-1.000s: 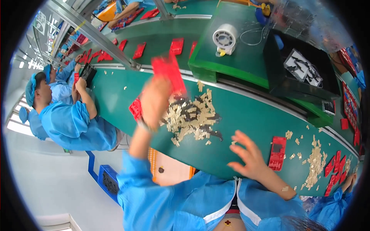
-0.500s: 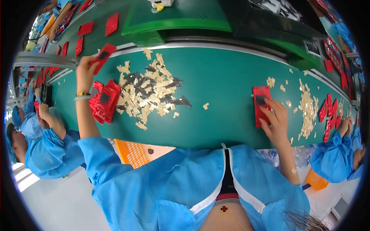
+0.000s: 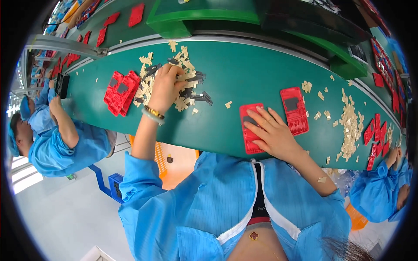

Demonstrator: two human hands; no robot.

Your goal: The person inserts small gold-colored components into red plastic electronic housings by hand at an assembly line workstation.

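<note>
My left hand (image 3: 165, 87) reaches into a heap of small beige and dark grey strips (image 3: 187, 71), its fingers bent together among them; what they pinch, if anything, is hidden. My right hand (image 3: 276, 137) lies with fingers spread over a red plastic casing (image 3: 250, 145) near the table's front edge, its fingertips on the casing's dark patch. Just right of it lies another red casing (image 3: 300, 119) with a dark grey square (image 3: 291, 103), apart from the first. Several more red casings (image 3: 117, 102) overlap one another left of the heap.
The green table (image 3: 209, 130) also bears a scatter of beige strips (image 3: 348, 130) and red casings (image 3: 371, 132) at the right. A green shelf (image 3: 209, 17) stands beyond the far edge. Co-workers in blue sit left (image 3: 65, 139) and right (image 3: 370, 191). An orange basket (image 3: 161, 161) is below the table.
My left hand has let go of a red casing and moved right into the heap. My right hand has moved left onto a red casing that was not there before, beside the other one.
</note>
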